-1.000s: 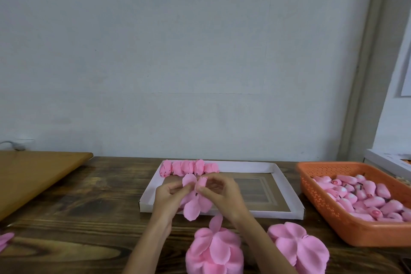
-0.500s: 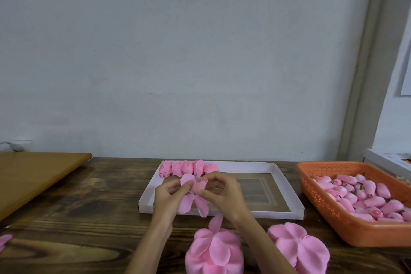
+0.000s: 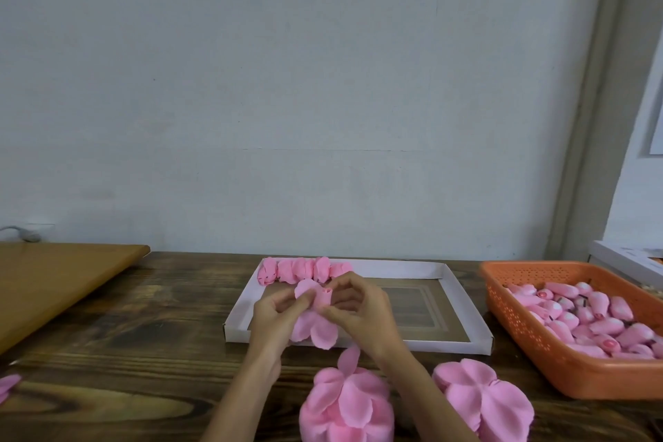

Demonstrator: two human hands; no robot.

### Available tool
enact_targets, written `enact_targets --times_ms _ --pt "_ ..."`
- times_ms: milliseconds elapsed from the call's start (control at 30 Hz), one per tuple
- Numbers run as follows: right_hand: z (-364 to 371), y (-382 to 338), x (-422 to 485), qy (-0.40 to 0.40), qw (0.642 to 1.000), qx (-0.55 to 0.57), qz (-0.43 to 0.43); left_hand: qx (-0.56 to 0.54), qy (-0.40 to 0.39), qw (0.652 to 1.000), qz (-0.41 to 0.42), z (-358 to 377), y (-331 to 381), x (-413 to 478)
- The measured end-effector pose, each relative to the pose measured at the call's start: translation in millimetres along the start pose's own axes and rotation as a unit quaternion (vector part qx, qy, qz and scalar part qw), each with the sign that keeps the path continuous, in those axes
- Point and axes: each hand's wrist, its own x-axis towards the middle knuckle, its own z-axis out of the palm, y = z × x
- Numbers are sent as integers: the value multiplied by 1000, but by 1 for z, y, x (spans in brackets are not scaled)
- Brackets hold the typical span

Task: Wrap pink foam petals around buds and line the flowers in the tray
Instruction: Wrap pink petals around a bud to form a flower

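Note:
Over the near left part of the white tray point(image 3: 462, 301), my left hand point(image 3: 274, 316) and my right hand point(image 3: 362, 312) together hold one pink foam petal piece point(image 3: 315, 328) with a pink bud point(image 3: 323, 298) at its middle. Both hands pinch the petals up around the bud; the lower petals hang loose below my fingers. A row of several finished pink flowers point(image 3: 303, 269) lies along the tray's far left edge. Two stacks of flat petal pieces point(image 3: 346, 405) point(image 3: 482, 398) sit on the table in front of me.
An orange perforated basket point(image 3: 531, 334) full of pink buds stands at the right. A light wooden board point(image 3: 53, 283) lies at the left. One stray pink petal point(image 3: 7, 386) shows at the left edge. A white box edge point(image 3: 624, 258) sits behind the basket.
The petal piece has been turned and folded closer around the bud; my fingers have shifted on it. The hands stay over the tray's near left part.

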Motion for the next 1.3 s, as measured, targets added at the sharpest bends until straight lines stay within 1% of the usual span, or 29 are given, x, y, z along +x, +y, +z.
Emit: enact_targets --times_ms 100,233,400,500,567,633,700,767,867,933,1000,1067,1133,1200,1300 --pt "2 0 -1 -3 1000 -12 -4 27 26 998 48 4 3 -1" --pt "4 -1 -1 -4 1000 -13 -6 41 34 993 107 8 6 -2" --pt "3 -1 0 -9 1000 -21 -4 50 7 987 151 10 7 -4" --pt "2 -2 1 -4 1000 -4 0 56 -17 982 179 11 6 -5" --pt "1 -1 2 -8 1000 -8 -8 58 -33 980 186 11 6 -4" --pt "1 -1 2 -11 999 -29 -17 44 -50 980 185 11 8 -6" --pt "1 -1 2 -5 999 -35 -19 20 -48 984 173 11 10 -8" --pt "0 -1 3 3 1000 -19 -13 -10 -40 989 144 10 10 -7" --pt "-3 -1 5 6 1000 22 -6 -33 -51 991 116 7 11 -6" --pt "-5 0 5 4 999 42 -6 -33 -66 991 115 5 11 -6" --pt "-7 0 5 -1 999 48 -8 -5 -68 989 128 4 10 -5" --pt "-7 -1 5 -6 999 42 -11 8 -65 989 133 3 9 -3" --pt "-7 -2 6 -16 1000 20 -15 -8 -68 989 128 2 7 -2" --pt "-6 -3 6 -24 1000 -2 -15 -48 -73 991 104 0 7 -1" --pt "-7 -5 6 -4 1000 1 -9 -77 -84 992 63 -3 3 5"
